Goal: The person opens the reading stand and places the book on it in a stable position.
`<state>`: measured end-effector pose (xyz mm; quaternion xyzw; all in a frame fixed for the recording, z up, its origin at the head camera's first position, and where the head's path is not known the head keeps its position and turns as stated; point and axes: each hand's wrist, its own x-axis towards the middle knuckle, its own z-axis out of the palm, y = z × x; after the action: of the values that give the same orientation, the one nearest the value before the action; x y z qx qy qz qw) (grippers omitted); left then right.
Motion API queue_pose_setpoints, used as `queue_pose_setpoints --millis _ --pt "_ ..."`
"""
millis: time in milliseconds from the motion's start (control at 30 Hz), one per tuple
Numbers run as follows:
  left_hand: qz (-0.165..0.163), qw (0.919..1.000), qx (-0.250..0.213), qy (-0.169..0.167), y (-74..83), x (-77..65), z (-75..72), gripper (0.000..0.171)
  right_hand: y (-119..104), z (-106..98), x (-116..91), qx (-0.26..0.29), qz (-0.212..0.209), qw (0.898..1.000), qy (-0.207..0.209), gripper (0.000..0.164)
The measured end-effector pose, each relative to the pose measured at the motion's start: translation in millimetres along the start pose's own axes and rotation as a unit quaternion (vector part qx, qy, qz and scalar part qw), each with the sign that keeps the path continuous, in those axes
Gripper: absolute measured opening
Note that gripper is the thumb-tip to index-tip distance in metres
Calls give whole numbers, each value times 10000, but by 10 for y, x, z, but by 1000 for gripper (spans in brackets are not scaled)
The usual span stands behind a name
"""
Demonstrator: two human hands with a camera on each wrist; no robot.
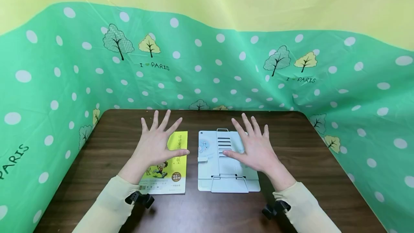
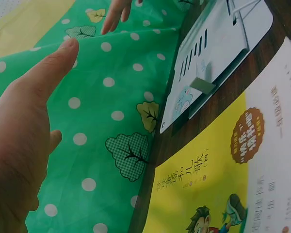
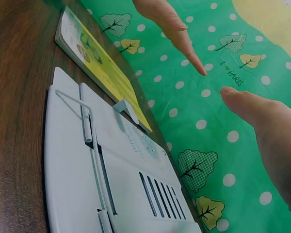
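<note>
My left hand (image 1: 155, 147) is held with fingers spread above a yellow and white book (image 1: 179, 146), which lies flat on the table and is partly hidden by the hand. Fingers also spread, my right hand (image 1: 257, 150) hovers over a pale blue folding book stand (image 1: 207, 175). The stand lies folded flat, with a row of slots down its middle and a wire support at its near edge. In the left wrist view, the book (image 2: 203, 170) shows a cartoon child on its cover. From the right wrist view, the stand (image 3: 72, 170) shows a small clip on its side. Neither hand holds anything.
The dark wooden table (image 1: 226, 211) carries both items side by side, with a narrow gap between them. A green and yellow cloth (image 1: 200, 56) with dots and trees hangs around the back and sides. Small black devices (image 1: 142, 199) are strapped to both wrists.
</note>
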<state>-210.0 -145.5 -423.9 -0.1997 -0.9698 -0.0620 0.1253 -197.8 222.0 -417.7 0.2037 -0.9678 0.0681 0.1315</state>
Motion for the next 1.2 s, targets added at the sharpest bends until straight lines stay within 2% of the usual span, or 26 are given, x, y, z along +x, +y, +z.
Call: queue_pose_setpoints --millis 533,967,1200 --pt "124 9978 -603 -228 270 -116 16 113 30 -86 -210 898 97 9959 -78 112" --pt "210 9932 -1107 -283 496 -171 53 110 9 -132 -343 1830 353 9816 -420 109" --pt "197 9858 -1598 -472 639 -207 69 108 17 -145 -408 2173 423 9734 -582 108"
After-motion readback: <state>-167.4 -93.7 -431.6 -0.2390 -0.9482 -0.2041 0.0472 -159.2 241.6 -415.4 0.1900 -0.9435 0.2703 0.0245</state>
